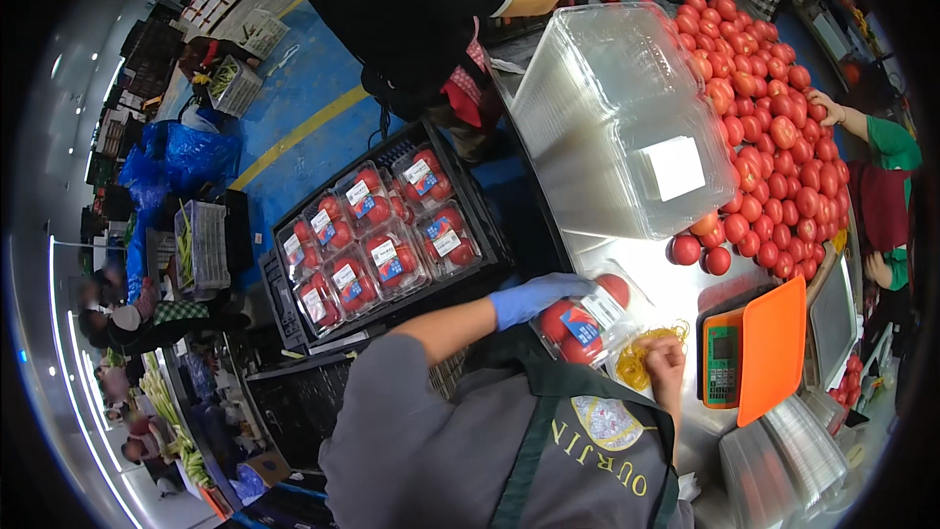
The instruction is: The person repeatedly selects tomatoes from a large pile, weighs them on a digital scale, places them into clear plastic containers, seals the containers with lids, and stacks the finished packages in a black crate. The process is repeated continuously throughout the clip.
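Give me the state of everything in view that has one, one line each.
Left hand: gloved, on the nearest tomato pack
Right hand: bare, fingers curled beside the rubber bands
Nearest tomato pack: filled, labelled
Rubber bands: loose, heaped
Black crate: holding labelled packs
Clear containers: nested in stacks
Tomatoes: loose, piled
Scale display: reading unclear
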The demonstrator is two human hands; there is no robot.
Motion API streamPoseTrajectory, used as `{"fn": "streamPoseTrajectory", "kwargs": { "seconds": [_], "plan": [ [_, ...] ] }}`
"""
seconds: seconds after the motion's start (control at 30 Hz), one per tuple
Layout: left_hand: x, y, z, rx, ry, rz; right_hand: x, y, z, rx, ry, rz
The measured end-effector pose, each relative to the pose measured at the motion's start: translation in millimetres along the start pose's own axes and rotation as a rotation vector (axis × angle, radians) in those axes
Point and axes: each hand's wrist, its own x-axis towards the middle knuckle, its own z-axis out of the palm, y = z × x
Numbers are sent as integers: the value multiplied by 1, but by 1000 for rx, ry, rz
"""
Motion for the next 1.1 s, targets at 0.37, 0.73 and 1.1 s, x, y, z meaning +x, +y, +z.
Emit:
{"fn": "streamPoseTrajectory", "kwargs": {
  "seconds": [0.37,0.73,1.1],
  "plan": [
    [-110,-30,-206,-554,784,682,38,6,77,-572,62,-97],
    [-66,55,-502,207,956,465,59,19,58,-955,-10,-223],
    [-104,137,-363,2213,834,202,268,-97,-62,-1280,890,-357]
  ]
}}
